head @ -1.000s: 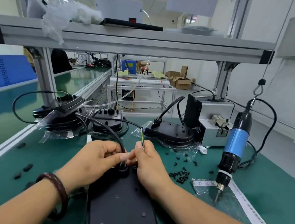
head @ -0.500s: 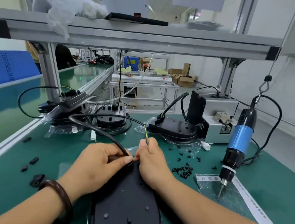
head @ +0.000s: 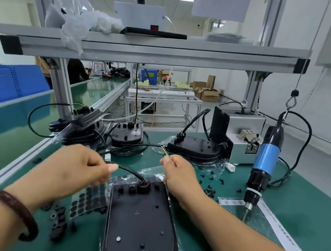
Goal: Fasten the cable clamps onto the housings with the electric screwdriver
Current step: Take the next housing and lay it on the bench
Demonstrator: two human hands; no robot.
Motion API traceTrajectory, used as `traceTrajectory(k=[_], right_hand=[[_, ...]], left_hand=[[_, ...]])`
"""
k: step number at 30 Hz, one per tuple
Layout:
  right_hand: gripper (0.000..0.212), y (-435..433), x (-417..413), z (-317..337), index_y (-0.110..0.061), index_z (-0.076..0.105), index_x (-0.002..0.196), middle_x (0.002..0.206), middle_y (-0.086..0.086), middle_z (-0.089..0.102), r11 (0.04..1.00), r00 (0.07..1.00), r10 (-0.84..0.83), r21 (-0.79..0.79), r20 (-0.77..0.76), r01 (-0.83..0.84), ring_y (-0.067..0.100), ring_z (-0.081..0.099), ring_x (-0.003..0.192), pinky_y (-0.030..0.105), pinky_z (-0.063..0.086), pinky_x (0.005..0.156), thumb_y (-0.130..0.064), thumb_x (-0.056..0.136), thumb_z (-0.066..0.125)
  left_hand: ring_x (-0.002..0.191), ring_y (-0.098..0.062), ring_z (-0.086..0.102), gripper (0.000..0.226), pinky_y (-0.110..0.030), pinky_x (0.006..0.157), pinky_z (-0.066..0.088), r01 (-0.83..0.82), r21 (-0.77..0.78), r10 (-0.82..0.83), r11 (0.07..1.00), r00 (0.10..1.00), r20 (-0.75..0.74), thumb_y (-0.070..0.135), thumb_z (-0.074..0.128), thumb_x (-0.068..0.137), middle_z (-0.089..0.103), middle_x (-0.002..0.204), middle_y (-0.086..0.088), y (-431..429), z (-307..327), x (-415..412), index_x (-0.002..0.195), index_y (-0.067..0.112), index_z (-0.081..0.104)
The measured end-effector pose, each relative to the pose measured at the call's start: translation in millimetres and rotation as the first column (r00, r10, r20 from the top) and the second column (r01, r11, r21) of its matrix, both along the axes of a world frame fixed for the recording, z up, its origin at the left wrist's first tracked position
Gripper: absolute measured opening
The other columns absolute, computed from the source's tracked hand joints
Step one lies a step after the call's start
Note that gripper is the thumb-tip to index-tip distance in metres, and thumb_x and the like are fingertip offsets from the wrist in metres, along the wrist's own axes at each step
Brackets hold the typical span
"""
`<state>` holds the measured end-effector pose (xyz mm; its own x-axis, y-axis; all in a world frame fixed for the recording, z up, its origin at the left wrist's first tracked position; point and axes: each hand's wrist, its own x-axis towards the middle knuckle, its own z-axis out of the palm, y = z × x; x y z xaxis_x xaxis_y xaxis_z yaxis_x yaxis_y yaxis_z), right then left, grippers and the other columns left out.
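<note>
A black oval housing [head: 140, 221] lies on the green mat in front of me. A black cable [head: 130, 171] comes out of a round bushing at its far end. My left hand [head: 81, 168] pinches that cable just left of the bushing. My right hand [head: 178, 172] holds the yellow-green wire [head: 164, 151] at the cable's free end, right of the housing. The blue electric screwdriver [head: 264, 164] hangs from a hook at the right, bit down, untouched. Small black clamps and screws [head: 210, 186] lie scattered between the housing and the screwdriver.
More housings with cables [head: 195, 148] [head: 126, 135] and a stack in plastic [head: 80, 126] sit at the back. A grey screw feeder box [head: 239, 136] stands right of them. A sheet of black pads [head: 88, 200] and loose black parts [head: 58, 224] lie left of the housing. An aluminium shelf frame [head: 151, 50] spans overhead.
My hands have moved apart from the bushing: the left slid left along the cable, the right drew the wire end to the right. The bushing now shows between them.
</note>
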<state>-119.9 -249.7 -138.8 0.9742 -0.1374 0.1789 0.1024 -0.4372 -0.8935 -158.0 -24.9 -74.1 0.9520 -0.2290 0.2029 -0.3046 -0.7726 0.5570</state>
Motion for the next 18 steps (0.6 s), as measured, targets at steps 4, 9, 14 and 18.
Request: traceTrajectory(k=[4,9,14,18], right_hand=[[0.044,-14,4,-1,-0.013,0.038,0.058,0.059,0.005,0.039,0.976,1.000,-0.013,-0.219,0.002,0.013,0.021,0.035,0.059,0.033,0.030,0.057,-0.028,0.099,0.044],[0.034,-25,6,-1,-0.021,0.062,0.122,0.121,0.007,0.045,0.891,0.998,-0.038,-0.453,-0.058,0.008,0.025,0.051,0.108,0.030,0.040,0.097,-0.039,0.097,0.048],[0.022,-43,3,21,-0.012,0.059,0.078,0.079,0.000,0.063,0.862,1.000,-0.016,-0.506,-0.026,0.000,0.018,0.058,0.071,0.028,0.048,0.067,-0.027,0.092,0.050],[0.012,-50,-2,26,-0.022,0.072,0.086,0.081,-0.009,0.067,0.810,0.964,0.238,-0.524,-0.115,-0.262,0.007,0.063,0.075,0.014,0.046,0.067,-0.018,0.089,0.062]], left_hand=[[0.091,0.031,0.043,0.023,0.008,0.078,0.029,0.142,0.229,-0.207,0.963,0.934,0.290,0.060,0.055,0.076,0.055,0.093,0.045,-14,0,-7,0.099,0.058,0.057],[0.092,0.011,0.054,0.019,-0.016,0.083,0.046,0.145,0.304,-0.211,0.942,0.957,0.198,0.055,0.046,0.090,0.061,0.097,0.035,-22,-30,9,0.107,0.057,0.055],[0.072,-0.005,0.054,0.044,-0.027,0.071,0.049,0.225,0.242,-0.281,0.944,0.932,0.228,0.072,0.022,0.079,0.060,0.078,0.015,-19,-44,18,0.095,0.042,0.050],[0.071,-0.007,0.058,0.041,-0.029,0.070,0.051,0.286,0.118,-0.309,0.951,0.903,0.298,0.070,0.028,0.086,0.061,0.079,0.015,-14,-32,12,0.089,0.040,0.055]])
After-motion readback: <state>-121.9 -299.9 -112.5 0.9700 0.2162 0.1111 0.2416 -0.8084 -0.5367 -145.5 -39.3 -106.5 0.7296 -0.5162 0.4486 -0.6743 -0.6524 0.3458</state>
